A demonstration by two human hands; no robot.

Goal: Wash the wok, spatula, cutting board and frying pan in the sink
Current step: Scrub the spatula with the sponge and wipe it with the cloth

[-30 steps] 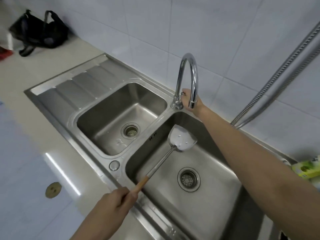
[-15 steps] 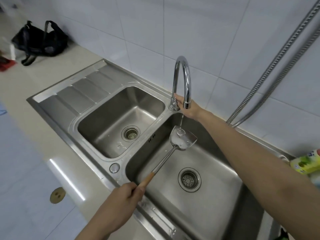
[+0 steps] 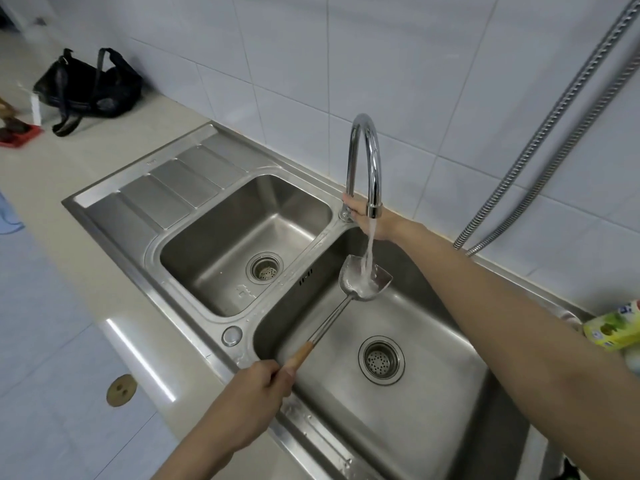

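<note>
Wooden handle first: your left hand (image 3: 254,393) is closing around it, holding the spatula (image 3: 360,282) out over the right basin of the sink (image 3: 450,410), blade under the running water. Beyond, your right hand (image 3: 367,216) is gripping the tap (image 3: 363,161) base. You are only starting, I judge; wok, cutting board and frying pan are not showing.

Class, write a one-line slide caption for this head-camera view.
Left hand holds wooden-handled steel spatula under running chrome tap; right hand at tap's base.
</note>
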